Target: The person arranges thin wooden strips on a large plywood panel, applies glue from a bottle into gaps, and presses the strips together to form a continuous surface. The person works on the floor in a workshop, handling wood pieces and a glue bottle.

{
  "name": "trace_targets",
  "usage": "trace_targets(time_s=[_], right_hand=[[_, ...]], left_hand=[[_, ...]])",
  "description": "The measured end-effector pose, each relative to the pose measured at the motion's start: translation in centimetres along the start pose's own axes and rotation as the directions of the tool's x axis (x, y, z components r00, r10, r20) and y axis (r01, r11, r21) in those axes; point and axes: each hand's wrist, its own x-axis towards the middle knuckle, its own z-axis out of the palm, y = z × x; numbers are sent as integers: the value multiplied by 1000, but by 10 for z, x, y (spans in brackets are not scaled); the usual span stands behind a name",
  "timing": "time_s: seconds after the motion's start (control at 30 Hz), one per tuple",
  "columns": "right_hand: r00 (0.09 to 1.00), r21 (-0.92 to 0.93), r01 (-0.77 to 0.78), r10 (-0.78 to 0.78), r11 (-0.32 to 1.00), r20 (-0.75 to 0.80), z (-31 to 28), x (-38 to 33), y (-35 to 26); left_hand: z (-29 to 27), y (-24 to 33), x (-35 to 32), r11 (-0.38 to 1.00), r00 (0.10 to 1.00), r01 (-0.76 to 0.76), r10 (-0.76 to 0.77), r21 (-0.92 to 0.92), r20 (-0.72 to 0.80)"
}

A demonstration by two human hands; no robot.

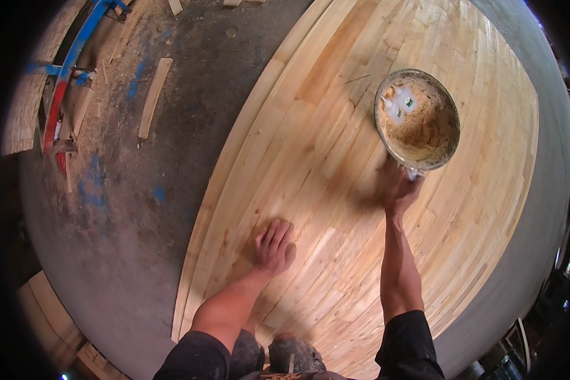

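My right hand (401,193) is closed around the handle of a round metal pan (456,120), holding it above the boards. Light brown sawdust (421,134) coats the inside of the pan. Small white plastic bottles (396,110) with pointed nozzles and a bit of green lie in it, at the left. My left hand (274,246) leans on a wide surface of joined wooden boards (297,171), its palm down and fingers stretched forward, slightly bent. It holds nothing. The pan and my right arm cast shadows on the boards.
Grey floor (190,120) with blue paint spots lies left of the boards. A loose wood strip (154,98) lies there among scraps. Far left stands a blue and red metal clamp bar (76,57) beside more wood. Stacked planks (47,310) fill the lower left.
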Motion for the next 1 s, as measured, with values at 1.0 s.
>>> trace_targets(time_s=[1.0], right_hand=[[975, -622, 220, -189, 751, 116, -26, -43, 83]], left_hand=[[-56, -118, 384, 808, 742, 587, -559, 43, 370]])
